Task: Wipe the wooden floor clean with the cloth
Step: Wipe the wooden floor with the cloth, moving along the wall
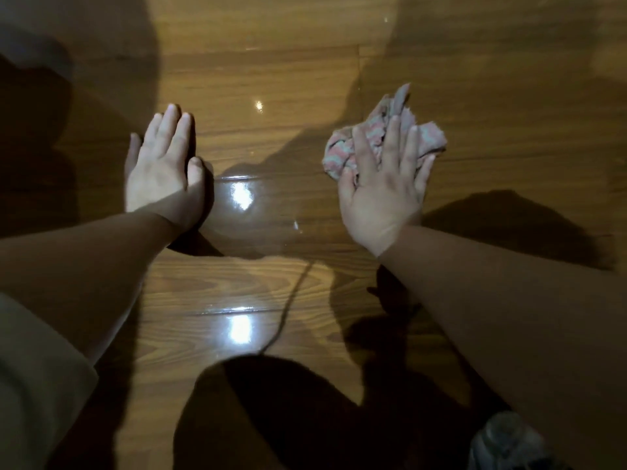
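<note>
right hand (383, 195) flat on cloth (380, 144) (crumpled) | left hand (163, 167) on floor (271, 79)

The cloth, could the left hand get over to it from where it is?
Probably yes. Only bare wooden floor lies between the left hand and the cloth, so nothing blocks the way, though the right hand is pressing flat on top of it.

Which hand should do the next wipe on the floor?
Probably the right hand. It lies with straight fingers on the crumpled cloth. The left hand rests flat on the wooden floor, apart from the cloth, so it seems better for propping.
</note>
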`<state>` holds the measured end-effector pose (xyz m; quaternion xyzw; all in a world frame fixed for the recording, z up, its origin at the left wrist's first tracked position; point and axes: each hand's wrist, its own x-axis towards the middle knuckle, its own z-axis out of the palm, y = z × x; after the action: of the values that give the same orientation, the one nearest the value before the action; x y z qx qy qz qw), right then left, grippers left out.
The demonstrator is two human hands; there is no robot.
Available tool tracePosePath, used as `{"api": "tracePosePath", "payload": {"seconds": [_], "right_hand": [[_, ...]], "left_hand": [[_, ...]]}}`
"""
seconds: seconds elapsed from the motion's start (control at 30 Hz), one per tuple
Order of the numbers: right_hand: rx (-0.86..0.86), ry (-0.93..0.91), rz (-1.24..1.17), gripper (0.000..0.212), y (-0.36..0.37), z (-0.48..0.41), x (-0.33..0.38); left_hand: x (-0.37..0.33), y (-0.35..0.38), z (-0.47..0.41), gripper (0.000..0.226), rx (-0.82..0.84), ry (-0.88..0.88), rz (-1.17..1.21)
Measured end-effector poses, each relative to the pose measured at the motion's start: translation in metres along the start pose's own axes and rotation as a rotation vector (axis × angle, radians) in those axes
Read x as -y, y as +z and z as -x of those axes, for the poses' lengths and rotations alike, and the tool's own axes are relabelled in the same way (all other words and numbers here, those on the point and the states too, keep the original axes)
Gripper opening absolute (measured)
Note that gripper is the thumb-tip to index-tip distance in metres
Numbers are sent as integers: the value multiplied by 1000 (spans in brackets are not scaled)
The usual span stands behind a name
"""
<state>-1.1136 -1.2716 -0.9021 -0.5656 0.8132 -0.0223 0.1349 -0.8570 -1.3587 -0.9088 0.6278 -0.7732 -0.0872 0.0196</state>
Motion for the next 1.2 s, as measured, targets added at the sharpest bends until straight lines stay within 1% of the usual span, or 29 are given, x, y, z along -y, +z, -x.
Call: {"api": "tracePosePath", "payload": {"seconds": [0.03,0.13,0.23,0.27,0.3,0.33,0.37,0.4,0.43,0.47,0.53,0.57,0.6,0.63,0.67,0.7,0.73,0.77,0.83,0.87,0.9,0.93,0.97,1.0,1.07,1.1,1.13,1.17,1.2], "right_hand": [[22,-48,-15,57,-1,-8,1],[112,-261,-39,54,-18,-43,-2],[183,-316,-3,54,-18,-53,3],[146,-293,9,53,-10,-40,-5],[168,-350,13,51,-15,-37,-10],[163,-452,9,49,-14,-29,-28],[83,-567,90,49,-14,-28,-36],[72,-656,153,53,-21,-30,-57],[80,-693,234,59,-37,-45,-77],[26,-679,257,63,-22,-27,-79],[-36,-371,208,64,-25,-32,-97],[-111,-138,148,63,-14,-5,-109],[-147,-1,83,62,-7,0,-102],[-137,101,49,62,-5,0,-90],[-113,228,-17,62,-2,26,-85],[-65,203,-45,61,-3,27,-64],[-24,134,-44,60,5,36,-49],[-26,59,-28,58,12,55,-44],[54,-303,10,56,24,78,-27],[90,-470,81,56,13,86,-36],[158,-587,143,57,7,84,-45],[175,-580,190,58,-1,72,-56],[148,-477,204,58,-5,71,-65],[133,-293,157,57,-9,61,-70],[92,138,-74,56,-8,48,-63],[85,242,-131,56,-6,47,-51],[78,249,-141,55,-7,48,-35],[80,188,-111,55,-1,60,-29],[76,29,-75,54,1,68,-19]], "left_hand": [[3,1,-5,63,-15,23,-16],[-1,-2,2,62,-7,-17,-26],[2,-4,19,62,-19,-52,9],[0,3,23,61,-10,-2,18],[-6,4,21,60,7,-3,26],[-12,8,22,59,14,0,51],[-8,4,10,57,-60,51,53],[-14,6,3,56,-45,46,71],[-21,8,-13,55,-43,37,86],[2,4,10,55,-53,18,-3],[3,10,4,56,-8,-45,-69],[-2,12,21,58,21,-42,-95],[-5,16,28,59,12,-91,-95],[-12,20,34,61,5,-145,-88],[-25,24,49,62,30,-124,-104],[-27,25,54,62,36,-155,-100],[-25,29,61,62,49,-195,-101],[-32,30,61,63,49,-153,-119],[-26,29,61,64,91,-182,-139],[-34,23,57,65,90,-158,-122],[-34,23,55,66,112,-159,-124],[-39,22,51,66,117,-168,-117],[-41,18,55,66,135,-151,-133],[-42,17,55,66,144,-159,-136],[-37,15,53,67,110,-151,-153],[-35,14,51,67,88,-155,-164],[-34,12,48,67,72,-146,-163],[-39,19,53,67,73,-121,-153],[-39,18,50,67,71,-108,-148]]}}
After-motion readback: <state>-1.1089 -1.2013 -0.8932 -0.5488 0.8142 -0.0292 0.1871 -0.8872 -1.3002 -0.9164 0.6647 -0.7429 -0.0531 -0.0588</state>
